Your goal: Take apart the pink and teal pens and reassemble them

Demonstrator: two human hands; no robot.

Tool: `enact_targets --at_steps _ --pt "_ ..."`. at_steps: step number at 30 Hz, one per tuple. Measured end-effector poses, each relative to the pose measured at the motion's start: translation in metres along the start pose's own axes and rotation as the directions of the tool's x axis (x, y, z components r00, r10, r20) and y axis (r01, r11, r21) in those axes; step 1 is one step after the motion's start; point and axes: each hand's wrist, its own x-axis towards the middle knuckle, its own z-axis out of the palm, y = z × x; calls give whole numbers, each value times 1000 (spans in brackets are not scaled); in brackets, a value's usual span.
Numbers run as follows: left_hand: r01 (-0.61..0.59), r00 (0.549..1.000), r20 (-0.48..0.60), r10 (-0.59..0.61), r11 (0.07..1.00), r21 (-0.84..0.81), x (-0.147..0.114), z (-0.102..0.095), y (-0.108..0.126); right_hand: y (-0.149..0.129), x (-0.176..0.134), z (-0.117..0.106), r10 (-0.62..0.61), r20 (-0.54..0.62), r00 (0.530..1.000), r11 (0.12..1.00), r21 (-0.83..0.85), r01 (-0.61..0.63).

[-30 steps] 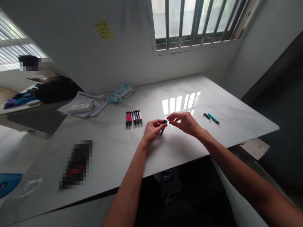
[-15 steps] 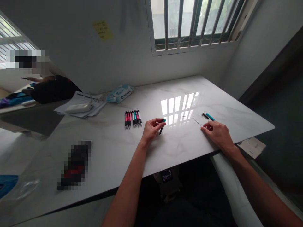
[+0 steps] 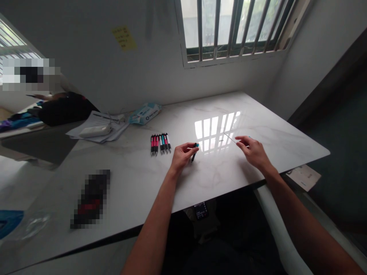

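My left hand (image 3: 181, 157) is closed in a pinch around the black lower part of a pen (image 3: 193, 156), held tilted just over the table with a bit of teal at its upper end. Between the thumb and fingers of my right hand (image 3: 254, 152) is a thin pen refill (image 3: 229, 137), its far end pointing up and to the left. Tiny dark pieces (image 3: 221, 140), too small to name, lie on the tabletop between the hands. Left of my left hand, several pens (image 3: 160, 144) with red, teal and white barrels lie side by side in a row.
The white marbled table (image 3: 212, 177) has its front edge close to my body. A wipes packet (image 3: 146, 114) and papers (image 3: 83, 124) lie toward the back left. A blurred dark object (image 3: 91, 198) is at the left. A lit phone (image 3: 200, 211) shows below the edge.
My right hand has lifted and moved left and away from me with the refill, now covering most of the teal and black pen parts behind it. My left hand has barely moved.
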Motion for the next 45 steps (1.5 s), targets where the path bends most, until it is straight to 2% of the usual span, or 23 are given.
enact_targets --at_steps 3,6,9,11,15,21,24,29,33,36,38,41,45 --pt "-5 1000 2 5 1000 5 1 0 -1 -25 22 16 -85 107 991 966 251 56" --pt "-6 1000 0 6 1000 -1 2 0 -2 -54 45 41 -136 159 978 841 540 29" --pt "0 1000 -7 0 1000 -4 1 0 -1 -80 58 67 -170 213 962 711 703 -31" --pt "-1 1000 -9 1 1000 -6 0 -1 0 -91 60 84 -184 252 950 662 746 -70" --pt "-12 1000 5 12 1000 -5 -1 -2 1 -93 55 107 -173 315 933 639 757 -137" --pt "-17 1000 15 17 1000 21 0 0 1 -82 46 113 -77 294 953 620 762 -186" --pt "-17 1000 3 17 999 30 0 0 1 -79 46 111 -53 298 953 623 756 -201" --pt "-15 1000 8 15 999 28 0 -1 2 -78 43 113 -141 296 945 657 742 -134" --pt "-20 1000 3 20 999 27 0 -2 2 -78 40 113 -191 256 948 741 670 -31" --pt "-27 1000 -6 27 999 19 1 -2 0 -79 40 103 -210 256 944 803 596 17" --pt "-38 999 -15 38 999 5 2 -2 -1 -75 42 92 -227 237 945 853 516 75" --pt "-51 998 -39 52 999 8 3 -2 -3 -58 51 69 -257 212 943 935 302 187" --pt "-76 991 -103 81 996 47 4 -2 -4 -22 65 44 -189 225 956 979 -35 202"
